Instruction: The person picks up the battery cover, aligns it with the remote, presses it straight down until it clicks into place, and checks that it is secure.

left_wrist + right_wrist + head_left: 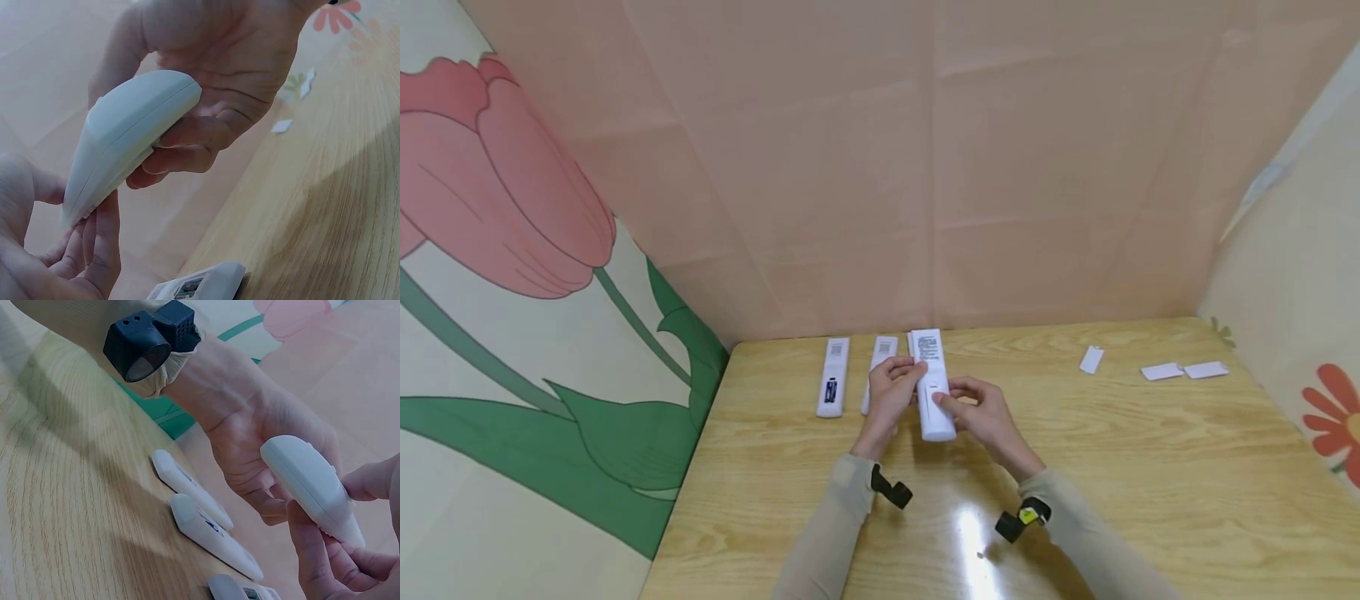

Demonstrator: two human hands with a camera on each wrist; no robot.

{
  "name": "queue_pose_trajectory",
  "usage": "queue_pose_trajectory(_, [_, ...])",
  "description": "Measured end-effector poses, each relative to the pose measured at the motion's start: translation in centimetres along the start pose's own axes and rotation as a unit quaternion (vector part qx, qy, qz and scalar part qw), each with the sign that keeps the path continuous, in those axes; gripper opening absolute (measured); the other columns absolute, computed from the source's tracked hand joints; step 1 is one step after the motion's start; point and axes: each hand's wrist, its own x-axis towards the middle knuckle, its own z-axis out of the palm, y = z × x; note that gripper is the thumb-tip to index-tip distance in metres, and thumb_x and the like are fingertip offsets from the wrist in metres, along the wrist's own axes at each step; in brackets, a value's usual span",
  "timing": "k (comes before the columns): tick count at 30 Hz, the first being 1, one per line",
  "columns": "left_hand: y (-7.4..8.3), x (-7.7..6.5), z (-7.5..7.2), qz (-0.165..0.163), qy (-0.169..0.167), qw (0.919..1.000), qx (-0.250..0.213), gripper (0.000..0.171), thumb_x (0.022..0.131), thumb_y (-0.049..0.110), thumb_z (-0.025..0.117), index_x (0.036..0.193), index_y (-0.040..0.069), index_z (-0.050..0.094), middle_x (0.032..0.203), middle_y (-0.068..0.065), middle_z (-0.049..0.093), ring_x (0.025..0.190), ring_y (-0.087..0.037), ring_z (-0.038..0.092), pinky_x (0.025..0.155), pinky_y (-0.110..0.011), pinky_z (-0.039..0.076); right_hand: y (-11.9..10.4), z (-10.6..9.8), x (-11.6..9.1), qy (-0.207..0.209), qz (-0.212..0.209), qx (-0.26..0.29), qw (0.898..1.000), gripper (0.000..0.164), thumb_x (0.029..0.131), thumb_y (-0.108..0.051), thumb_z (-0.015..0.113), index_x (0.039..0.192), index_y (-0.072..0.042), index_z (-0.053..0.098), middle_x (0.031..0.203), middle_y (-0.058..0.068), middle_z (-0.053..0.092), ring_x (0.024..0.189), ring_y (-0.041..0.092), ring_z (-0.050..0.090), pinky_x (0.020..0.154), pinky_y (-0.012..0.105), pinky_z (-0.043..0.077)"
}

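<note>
A white remote control point(937, 423) is held between both hands, its back with the printed label facing up. My left hand point(891, 393) grips its left side near the middle, thumb on the back. From the right, my right hand point(991, 417) pinches the lower part, thumb on the battery cover point(934, 390) and fingers curled underneath. In the left wrist view the held remote point(128, 125) appears end-on, tilted above the table. Behind it lies another remote point(203, 284) with its battery compartment uncovered, mostly hidden in the head view.
On the wooden table point(760, 500), a remote point(832, 375) with a dark battery showing lies at the left. Beside it another remote point(884, 348) is partly covered by my left hand. Toward the right lie a small white cover point(1092, 360) and two more covers point(1161, 372).
</note>
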Motion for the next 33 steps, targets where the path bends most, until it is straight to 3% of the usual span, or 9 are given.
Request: queue_pose_trajectory(33, [-0.12, -0.20, 0.04, 0.012, 0.004, 0.9999, -0.005, 0.027, 0.094, 0.019, 0.082, 0.113, 0.002, 0.073, 0.101, -0.010, 0.076, 0.069, -0.013, 0.070, 0.060, -0.030, 0.058, -0.10, -0.11, 0.07, -0.010, 0.002, -0.005, 1.000, 0.040, 0.098, -0.015, 0.078, 0.128, 0.009, 0.068, 0.107, 0.013, 0.068, 0.081, 0.018, 0.069, 0.068, 0.032, 0.064])
